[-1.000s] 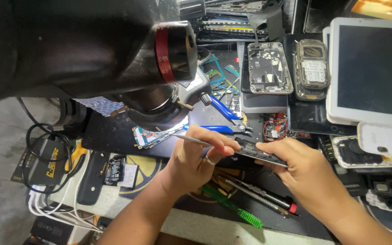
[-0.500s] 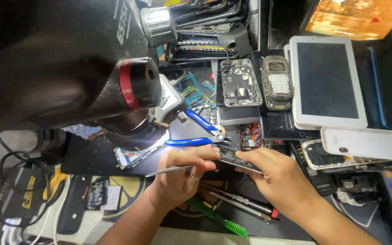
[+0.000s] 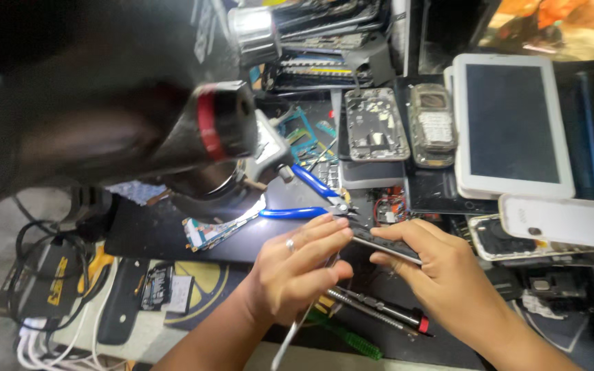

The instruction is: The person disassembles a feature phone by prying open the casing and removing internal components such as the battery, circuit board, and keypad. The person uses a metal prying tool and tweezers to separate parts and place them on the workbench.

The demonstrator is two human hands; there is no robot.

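Head view: the left hand [image 3: 297,271] and right hand [image 3: 434,271] meet just below centre, both grasping a thin dark phone [image 3: 386,245] held edge-on between them. The left hand also pinches a slim metal tool [image 3: 304,323] that runs down toward 6 o'clock; whether its tip is in the phone's seam cannot be told.

The likely trouble — the tool slipping or levering too hard, which could crack the thin body or nick a fingertip, since the right fingers [image 3: 407,237] lie along the same edge. The phone hangs in the air rather than resting on the mat [image 3: 159,233], so a loosened grip could drop it among the screwdrivers [image 3: 379,312] at 6 o'clock.

The phone looks flat, narrow and dark, its edge catching light. Blue pliers [image 3: 311,199] lie at 11 o'clock of the hands, a white tablet [image 3: 510,124] at 2 o'clock.
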